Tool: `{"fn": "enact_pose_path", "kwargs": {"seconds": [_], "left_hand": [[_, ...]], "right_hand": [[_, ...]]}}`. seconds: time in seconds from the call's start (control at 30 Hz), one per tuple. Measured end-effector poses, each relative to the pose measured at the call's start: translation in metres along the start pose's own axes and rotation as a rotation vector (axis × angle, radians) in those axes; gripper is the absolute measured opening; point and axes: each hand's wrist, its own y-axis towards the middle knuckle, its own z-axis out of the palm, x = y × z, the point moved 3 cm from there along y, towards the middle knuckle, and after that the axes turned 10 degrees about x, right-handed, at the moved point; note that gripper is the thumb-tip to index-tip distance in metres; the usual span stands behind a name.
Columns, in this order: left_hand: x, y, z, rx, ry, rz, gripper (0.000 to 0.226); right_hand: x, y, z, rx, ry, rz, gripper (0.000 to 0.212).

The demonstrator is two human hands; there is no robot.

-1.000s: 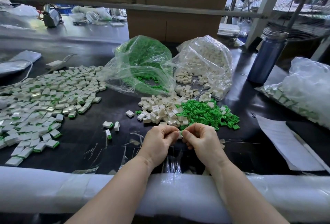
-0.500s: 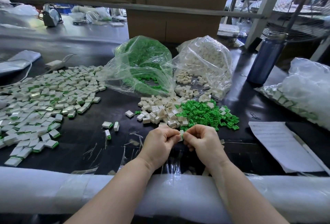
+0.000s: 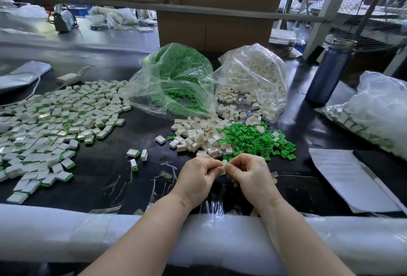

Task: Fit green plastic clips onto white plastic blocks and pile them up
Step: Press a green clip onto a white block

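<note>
My left hand and my right hand meet near the table's front edge and pinch one small white block between their fingertips. Whether a green clip sits in it I cannot tell. Just beyond the hands lie a heap of loose white blocks and a heap of green clips. A wide spread of blocks with green clips fitted covers the left of the black table. Three fitted blocks lie apart between that spread and my hands.
Behind the heaps, an open bag of green clips and an open bag of white blocks. A blue bottle stands at right, a bag of fitted blocks and paper sheets beside it. White foam padding lines the front edge.
Both hands have stayed together at the same spot, working the small block between the fingertips. The view has shifted slightly; nothing on the table has moved.
</note>
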Motion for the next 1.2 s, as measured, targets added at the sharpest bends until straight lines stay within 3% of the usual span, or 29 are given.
{"fn": "enact_pose_path", "kwargs": {"seconds": [0.2,0.33,0.47,0.6,0.83,1.2], "left_hand": [[0.002,0.001,-0.002,-0.052,-0.122,-0.063,0.012],[0.004,0.001,-0.004,-0.083,-0.264,-0.097,0.010],[0.005,0.001,-0.003,-0.074,-0.435,-0.109,0.011],[0.005,0.001,-0.002,-0.041,-0.389,-0.088,0.012],[0.004,0.000,-0.001,-0.016,-0.379,-0.080,0.013],[0.004,-0.002,-0.004,-0.060,-0.420,-0.109,0.016]], "right_hand": [[-0.002,0.001,0.002,-0.043,0.178,-0.021,0.018],[-0.004,0.001,-0.002,-0.154,0.029,-0.034,0.019],[0.000,-0.001,-0.001,-0.147,0.015,-0.094,0.014],[0.007,-0.003,-0.002,-0.121,0.089,-0.171,0.018],[0.009,-0.003,-0.002,-0.134,-0.007,-0.233,0.023],[0.009,-0.003,-0.001,-0.111,0.026,-0.220,0.021]]}}
